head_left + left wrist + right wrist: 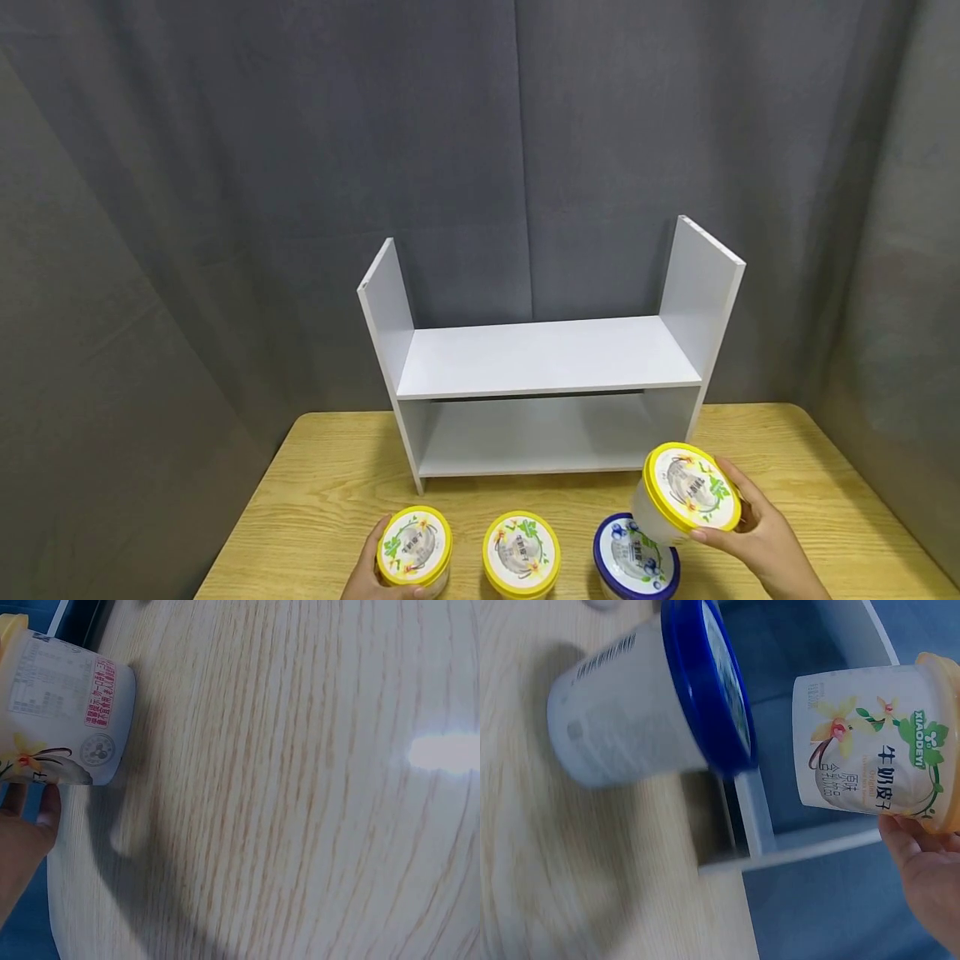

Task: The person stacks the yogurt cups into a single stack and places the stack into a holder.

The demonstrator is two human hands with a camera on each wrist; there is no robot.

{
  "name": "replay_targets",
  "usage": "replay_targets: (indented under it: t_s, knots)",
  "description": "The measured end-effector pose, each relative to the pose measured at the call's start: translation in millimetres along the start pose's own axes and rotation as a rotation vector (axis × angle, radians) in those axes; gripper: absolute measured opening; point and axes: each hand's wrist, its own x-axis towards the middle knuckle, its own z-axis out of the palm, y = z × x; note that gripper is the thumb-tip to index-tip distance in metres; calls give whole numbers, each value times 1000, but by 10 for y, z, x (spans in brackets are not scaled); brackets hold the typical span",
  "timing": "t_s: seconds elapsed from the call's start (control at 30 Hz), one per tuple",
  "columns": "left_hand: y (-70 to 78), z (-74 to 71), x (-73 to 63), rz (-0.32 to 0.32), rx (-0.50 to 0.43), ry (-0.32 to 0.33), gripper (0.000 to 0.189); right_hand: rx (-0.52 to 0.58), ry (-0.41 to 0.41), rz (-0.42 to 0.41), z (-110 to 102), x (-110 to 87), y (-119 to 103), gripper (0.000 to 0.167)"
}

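My right hand point(771, 537) grips a yellow-lidded tub point(693, 487), held up and tilted in front of the shelf's right side. Flower pictures and printed writing show on this tub's white side in the right wrist view. Below and to its left stands a blue-lidded tub point(636, 557), partly covered by the raised one in the head view. My left hand point(372, 571) holds another yellow-lidded tub point(415, 546) at the left, thumb and fingers around its side. Between the hands, a third yellow-lidded tub point(521, 554) stands on the table, touched by neither hand.
A white two-level shelf point(547, 358) with upright side panels stands at the back of the wooden table point(315, 500). Grey curtains point(450, 150) hang behind it and along both sides.
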Motion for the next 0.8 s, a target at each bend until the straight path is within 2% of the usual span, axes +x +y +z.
replay_targets:
  t_s: [0.53,0.8]
  knots:
    - [76,41,-23,-63,99,81,112,210,-145,-180,488,149,-168,87]
    - [43,34,-23,-42,105,64,113,271,-239,-255,740,244,-231,89]
